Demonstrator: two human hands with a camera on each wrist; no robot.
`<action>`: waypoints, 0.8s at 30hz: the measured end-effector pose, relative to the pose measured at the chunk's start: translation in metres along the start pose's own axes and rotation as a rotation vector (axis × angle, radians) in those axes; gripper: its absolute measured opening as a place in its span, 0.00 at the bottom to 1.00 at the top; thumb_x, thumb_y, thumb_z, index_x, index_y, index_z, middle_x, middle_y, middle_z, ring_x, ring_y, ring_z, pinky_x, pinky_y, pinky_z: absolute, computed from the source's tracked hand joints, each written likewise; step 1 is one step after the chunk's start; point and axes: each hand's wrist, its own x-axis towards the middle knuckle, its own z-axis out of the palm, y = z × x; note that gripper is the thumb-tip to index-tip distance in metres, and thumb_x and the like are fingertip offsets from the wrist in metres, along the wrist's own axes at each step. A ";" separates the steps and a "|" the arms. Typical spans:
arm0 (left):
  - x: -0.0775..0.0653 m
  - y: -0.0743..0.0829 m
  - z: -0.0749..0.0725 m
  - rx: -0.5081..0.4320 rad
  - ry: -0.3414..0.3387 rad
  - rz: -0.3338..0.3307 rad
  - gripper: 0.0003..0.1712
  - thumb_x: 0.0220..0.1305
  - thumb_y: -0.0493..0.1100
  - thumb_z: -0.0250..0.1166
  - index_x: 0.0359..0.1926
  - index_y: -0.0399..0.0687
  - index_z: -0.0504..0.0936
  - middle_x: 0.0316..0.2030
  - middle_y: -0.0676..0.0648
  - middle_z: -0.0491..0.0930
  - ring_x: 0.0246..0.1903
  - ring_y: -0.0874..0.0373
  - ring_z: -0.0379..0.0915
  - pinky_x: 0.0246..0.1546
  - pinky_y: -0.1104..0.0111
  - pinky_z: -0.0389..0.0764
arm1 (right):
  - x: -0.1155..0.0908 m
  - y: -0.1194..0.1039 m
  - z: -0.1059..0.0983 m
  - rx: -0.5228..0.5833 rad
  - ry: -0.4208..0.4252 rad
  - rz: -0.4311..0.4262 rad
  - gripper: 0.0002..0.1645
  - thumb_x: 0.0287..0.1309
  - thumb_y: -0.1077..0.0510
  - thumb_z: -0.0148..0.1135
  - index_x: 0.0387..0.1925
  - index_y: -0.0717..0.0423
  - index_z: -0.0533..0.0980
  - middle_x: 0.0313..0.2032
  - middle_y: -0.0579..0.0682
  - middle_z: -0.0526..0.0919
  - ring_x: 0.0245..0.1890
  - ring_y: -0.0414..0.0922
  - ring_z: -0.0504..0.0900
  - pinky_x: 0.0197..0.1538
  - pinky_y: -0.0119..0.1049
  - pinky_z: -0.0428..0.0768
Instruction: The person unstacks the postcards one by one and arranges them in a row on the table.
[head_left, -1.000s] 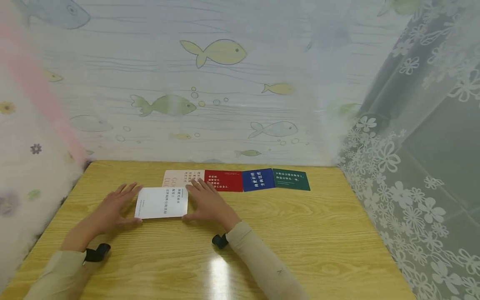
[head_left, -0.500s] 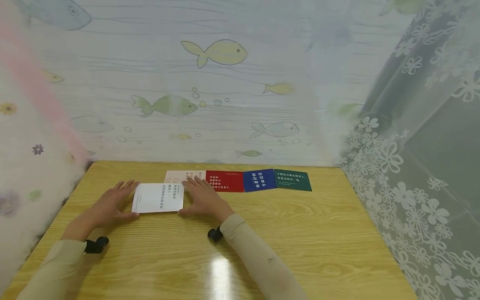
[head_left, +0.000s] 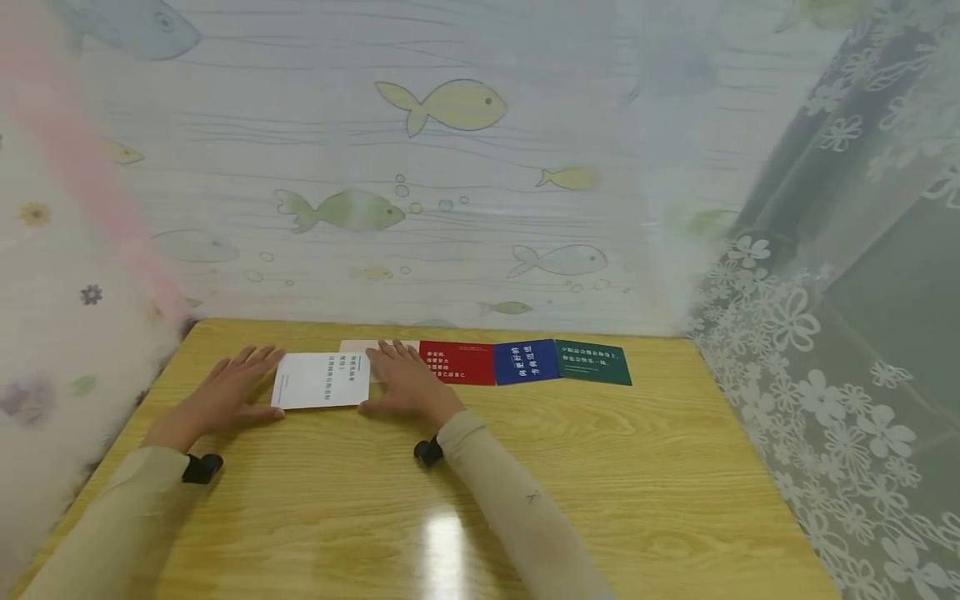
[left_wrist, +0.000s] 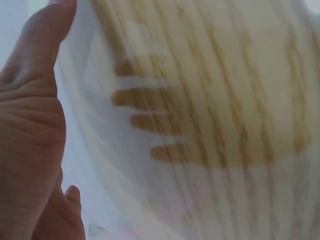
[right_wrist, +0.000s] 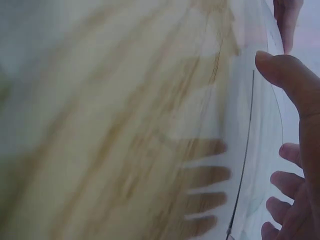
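A white card [head_left: 318, 379] with dark printed characters is at the left of the table, between both hands. My left hand [head_left: 217, 396] spans its left edge, thumb by the near corner and fingers spread by the far one. At its right edge, my right hand [head_left: 412, 383] is placed likewise, fingers extended over a pale pink card [head_left: 358, 346]. Rightward from that pink card run a red card [head_left: 465, 364], a blue card [head_left: 525, 361] and a green card [head_left: 594, 364]. The wrist views show spread fingers and thumbs; the white card is hard to make out there.
The cards are on a glossy wood-grain table [head_left: 600, 483] that mirrors light and fingers. Behind hangs a fish-patterned curtain [head_left: 465, 167]. Flowered lace [head_left: 825, 400] borders the right side, pale fabric [head_left: 67, 358] the left. Black straps with small devices circle both wrists.
Both hands and the white card between them have moved away from the body, toward the card row. The row has stayed in place, while the head view has shifted slightly.
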 end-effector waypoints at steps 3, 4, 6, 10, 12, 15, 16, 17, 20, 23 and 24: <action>0.003 -0.002 -0.002 -0.008 -0.015 -0.003 0.62 0.56 0.63 0.74 0.78 0.35 0.55 0.75 0.25 0.53 0.73 0.22 0.42 0.67 0.25 0.46 | 0.005 0.001 -0.001 0.000 -0.010 -0.004 0.59 0.58 0.29 0.63 0.81 0.46 0.51 0.81 0.49 0.50 0.82 0.51 0.44 0.82 0.45 0.43; 0.003 -0.002 -0.003 -0.014 -0.019 -0.006 0.61 0.56 0.63 0.74 0.78 0.34 0.55 0.75 0.25 0.53 0.73 0.22 0.42 0.67 0.25 0.46 | 0.007 0.001 -0.001 0.001 -0.013 -0.007 0.58 0.58 0.29 0.63 0.81 0.46 0.51 0.81 0.49 0.50 0.81 0.52 0.44 0.82 0.45 0.43; 0.004 -0.005 -0.005 -0.018 -0.024 -0.011 0.61 0.57 0.63 0.74 0.78 0.34 0.55 0.74 0.24 0.53 0.73 0.21 0.42 0.66 0.25 0.46 | 0.011 0.000 -0.002 -0.018 -0.013 -0.015 0.58 0.58 0.28 0.63 0.81 0.47 0.52 0.81 0.49 0.52 0.81 0.53 0.46 0.82 0.47 0.45; 0.005 -0.010 -0.010 -0.011 -0.031 -0.024 0.61 0.57 0.62 0.74 0.77 0.33 0.55 0.73 0.23 0.54 0.72 0.20 0.43 0.64 0.23 0.47 | 0.022 -0.005 -0.004 -0.061 -0.011 -0.028 0.59 0.58 0.25 0.61 0.81 0.46 0.53 0.80 0.49 0.54 0.81 0.52 0.49 0.81 0.49 0.48; 0.005 -0.014 -0.012 -0.002 -0.038 -0.029 0.61 0.57 0.62 0.74 0.77 0.32 0.55 0.73 0.23 0.55 0.71 0.20 0.44 0.64 0.23 0.48 | 0.027 -0.008 -0.005 -0.066 -0.010 -0.029 0.59 0.58 0.25 0.61 0.80 0.46 0.53 0.80 0.49 0.55 0.81 0.52 0.50 0.81 0.49 0.49; 0.007 -0.020 -0.015 0.005 -0.050 -0.036 0.60 0.56 0.62 0.74 0.76 0.32 0.56 0.72 0.23 0.56 0.71 0.19 0.44 0.63 0.23 0.48 | 0.032 -0.011 -0.006 -0.044 -0.009 -0.029 0.58 0.58 0.26 0.62 0.80 0.46 0.53 0.79 0.50 0.55 0.80 0.53 0.50 0.81 0.51 0.50; 0.008 -0.022 -0.016 0.007 -0.055 -0.039 0.60 0.56 0.63 0.74 0.76 0.32 0.57 0.72 0.23 0.56 0.71 0.19 0.44 0.63 0.23 0.48 | 0.033 -0.012 -0.006 -0.036 -0.006 -0.029 0.58 0.57 0.27 0.63 0.80 0.46 0.54 0.79 0.51 0.56 0.80 0.54 0.50 0.81 0.51 0.50; 0.008 -0.025 -0.017 0.010 -0.062 -0.042 0.60 0.56 0.63 0.74 0.76 0.32 0.57 0.72 0.23 0.56 0.71 0.19 0.44 0.63 0.23 0.48 | 0.034 -0.013 -0.006 -0.033 -0.002 -0.030 0.58 0.57 0.27 0.64 0.80 0.46 0.54 0.79 0.51 0.56 0.80 0.54 0.49 0.81 0.51 0.50; 0.013 -0.029 -0.018 0.014 -0.082 -0.052 0.61 0.56 0.64 0.74 0.77 0.34 0.57 0.73 0.24 0.56 0.71 0.20 0.42 0.64 0.24 0.47 | 0.037 -0.014 -0.004 -0.049 0.004 -0.021 0.58 0.57 0.26 0.64 0.80 0.45 0.54 0.79 0.51 0.56 0.81 0.54 0.49 0.81 0.49 0.49; 0.017 -0.030 -0.019 0.024 -0.095 -0.054 0.61 0.56 0.64 0.74 0.77 0.35 0.56 0.73 0.24 0.55 0.72 0.20 0.41 0.65 0.24 0.46 | 0.040 -0.012 0.000 -0.065 0.010 0.001 0.59 0.55 0.25 0.64 0.80 0.43 0.55 0.79 0.50 0.57 0.81 0.53 0.48 0.82 0.46 0.48; 0.018 -0.030 -0.019 0.030 -0.096 -0.053 0.61 0.56 0.64 0.74 0.77 0.35 0.56 0.73 0.24 0.55 0.72 0.20 0.42 0.65 0.24 0.46 | 0.041 -0.011 0.001 -0.067 0.011 0.006 0.59 0.55 0.25 0.64 0.80 0.43 0.55 0.79 0.49 0.57 0.81 0.53 0.48 0.82 0.46 0.48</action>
